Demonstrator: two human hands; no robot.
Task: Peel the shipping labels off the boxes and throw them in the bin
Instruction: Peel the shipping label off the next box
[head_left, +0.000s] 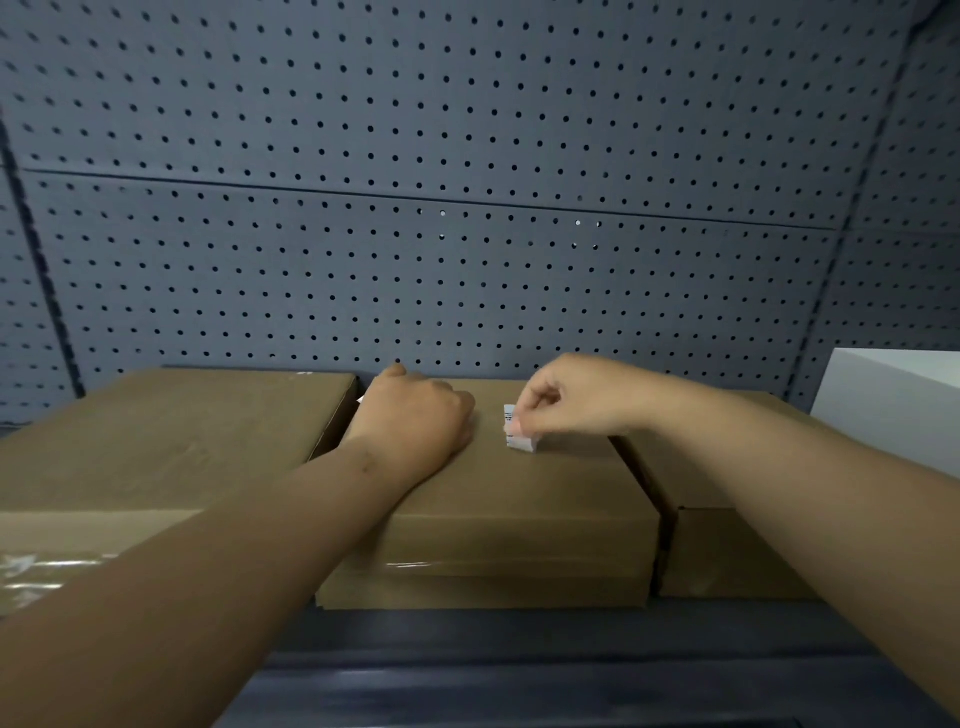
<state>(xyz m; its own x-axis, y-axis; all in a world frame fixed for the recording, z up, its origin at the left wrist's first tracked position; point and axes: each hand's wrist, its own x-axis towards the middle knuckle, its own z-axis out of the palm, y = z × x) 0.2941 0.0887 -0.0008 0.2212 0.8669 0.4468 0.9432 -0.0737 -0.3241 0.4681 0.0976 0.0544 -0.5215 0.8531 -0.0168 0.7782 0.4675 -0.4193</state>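
Three brown cardboard boxes lie side by side on a dark shelf. On top of the middle box (498, 499) rests my left hand (415, 415), fingers curled, pressing down on its far left part. My right hand (576, 397) pinches a small white shipping label (517, 428) with black print, partly curled up from the top of the same box. The label's lower edge still touches the cardboard. No bin is in view.
A larger box (156, 447) with clear tape sits to the left, and a third box (727, 551) to the right, partly under my right forearm. A white object (893, 400) stands at the far right. Grey pegboard (441, 208) forms the back wall.
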